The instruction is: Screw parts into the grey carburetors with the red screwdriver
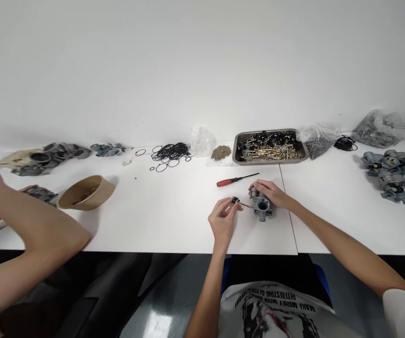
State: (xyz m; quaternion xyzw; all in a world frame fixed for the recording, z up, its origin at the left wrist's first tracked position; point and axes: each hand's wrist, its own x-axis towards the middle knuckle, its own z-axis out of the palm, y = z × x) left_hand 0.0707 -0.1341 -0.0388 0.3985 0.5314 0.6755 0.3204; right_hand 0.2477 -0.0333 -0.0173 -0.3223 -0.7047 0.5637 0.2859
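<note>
A grey metal carburetor (262,214) stands on the white table in front of me, its round bore facing up toward the camera. My right hand (272,193) is closed over its top and right side. Between the thumb and fingers of my left hand (221,220) is a brass screw with a black knob (236,200). The thin brass shank points right, and its tip is at the carburetor's left side; whether it has entered a hole I cannot tell. Just beyond my hands lies a screwdriver (228,181) with a red handle.
Behind are a metal tray (235,149) of brass and black parts, small brass pieces (221,152), black O-rings (172,153) and bagged springs (318,143). More carburetors (393,171) stand right. A co-worker's arm (36,230) and a cardboard bowl (105,190) are left.
</note>
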